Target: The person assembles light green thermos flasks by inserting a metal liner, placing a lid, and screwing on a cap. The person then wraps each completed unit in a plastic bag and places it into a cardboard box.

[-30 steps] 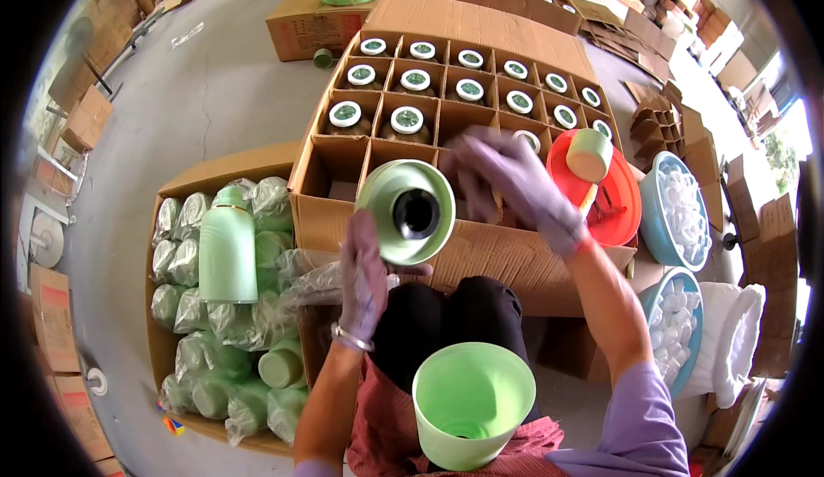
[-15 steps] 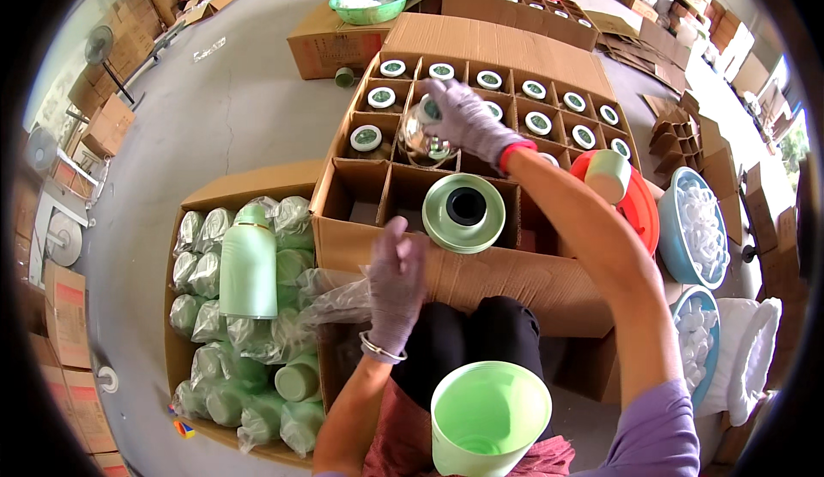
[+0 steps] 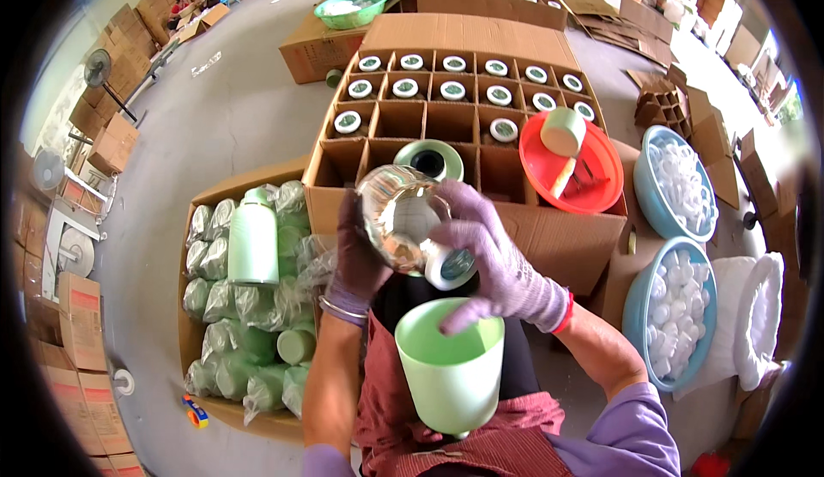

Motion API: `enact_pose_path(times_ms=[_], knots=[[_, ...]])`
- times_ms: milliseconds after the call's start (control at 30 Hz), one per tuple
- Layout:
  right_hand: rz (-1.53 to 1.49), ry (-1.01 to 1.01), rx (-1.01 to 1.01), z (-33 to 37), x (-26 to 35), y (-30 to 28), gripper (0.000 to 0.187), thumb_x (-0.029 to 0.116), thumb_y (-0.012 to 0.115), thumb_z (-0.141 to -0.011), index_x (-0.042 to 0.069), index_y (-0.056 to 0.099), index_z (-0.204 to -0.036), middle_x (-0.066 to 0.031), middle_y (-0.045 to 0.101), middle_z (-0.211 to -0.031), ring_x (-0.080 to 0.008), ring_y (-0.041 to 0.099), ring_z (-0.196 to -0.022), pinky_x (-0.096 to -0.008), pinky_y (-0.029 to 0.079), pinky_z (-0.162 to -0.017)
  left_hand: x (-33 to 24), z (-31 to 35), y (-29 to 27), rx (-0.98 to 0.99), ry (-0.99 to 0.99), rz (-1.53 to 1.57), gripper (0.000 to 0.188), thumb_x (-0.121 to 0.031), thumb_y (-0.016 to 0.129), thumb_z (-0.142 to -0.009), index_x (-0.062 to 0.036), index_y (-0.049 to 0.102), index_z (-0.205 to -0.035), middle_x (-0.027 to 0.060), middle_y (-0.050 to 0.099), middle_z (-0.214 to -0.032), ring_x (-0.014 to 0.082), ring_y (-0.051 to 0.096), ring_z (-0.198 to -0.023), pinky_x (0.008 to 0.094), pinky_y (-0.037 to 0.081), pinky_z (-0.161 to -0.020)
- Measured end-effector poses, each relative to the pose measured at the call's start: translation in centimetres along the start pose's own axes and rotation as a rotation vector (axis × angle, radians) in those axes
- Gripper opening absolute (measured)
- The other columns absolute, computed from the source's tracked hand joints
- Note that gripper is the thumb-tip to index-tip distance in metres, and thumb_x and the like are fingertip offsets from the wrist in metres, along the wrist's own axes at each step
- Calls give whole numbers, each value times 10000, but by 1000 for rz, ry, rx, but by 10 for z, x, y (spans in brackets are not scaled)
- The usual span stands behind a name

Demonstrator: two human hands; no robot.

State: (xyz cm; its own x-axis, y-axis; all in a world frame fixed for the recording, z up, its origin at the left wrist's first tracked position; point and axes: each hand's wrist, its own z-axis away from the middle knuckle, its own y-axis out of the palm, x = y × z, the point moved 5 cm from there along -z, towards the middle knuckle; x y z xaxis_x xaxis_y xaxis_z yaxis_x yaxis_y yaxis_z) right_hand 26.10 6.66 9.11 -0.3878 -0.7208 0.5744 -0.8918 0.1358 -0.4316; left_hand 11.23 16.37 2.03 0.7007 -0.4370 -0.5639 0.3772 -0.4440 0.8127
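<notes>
At frame centre, a silvery glass flask (image 3: 396, 207) is held in the gloved left hand's (image 3: 357, 256) grip; the right hand (image 3: 500, 258), its grip loose, spreads fingers beside it, above 1 green cup (image 3: 451, 374).

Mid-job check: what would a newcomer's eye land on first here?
First, the shiny flask mid-view, held in the left hand with the right hand at its right side. Next, the bright red basin at the right end of the divided carton. Then the open green cup on the person's lap, at lower centre.
</notes>
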Motion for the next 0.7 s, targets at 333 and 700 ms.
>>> enact_pose_path(times_ms=[333, 700], knots=[[-126, 486, 70, 193, 74, -12, 663, 410, 658, -906, -41, 480, -1357, -261, 431, -1420, -408, 450, -1322, -459, 385, -1086, -34, 115, 35, -26, -254, -1013, 932, -379, 863, -684, 7, 437, -1418, 121, 486, -1412, 240, 437, -1341, 365, 289, -1158], [-529, 221, 96, 142, 110, 74, 749, 478, 648, -904, -34, 440, -1409, -240, 459, -1354, -390, 459, -1283, -473, 356, -1088, 19, 337, -82, -784, -390, -462, 893, -346, 893, -641, 27, 471, -1333, 142, 577, -1289, 280, 557, -1208, 389, 439, -1040]])
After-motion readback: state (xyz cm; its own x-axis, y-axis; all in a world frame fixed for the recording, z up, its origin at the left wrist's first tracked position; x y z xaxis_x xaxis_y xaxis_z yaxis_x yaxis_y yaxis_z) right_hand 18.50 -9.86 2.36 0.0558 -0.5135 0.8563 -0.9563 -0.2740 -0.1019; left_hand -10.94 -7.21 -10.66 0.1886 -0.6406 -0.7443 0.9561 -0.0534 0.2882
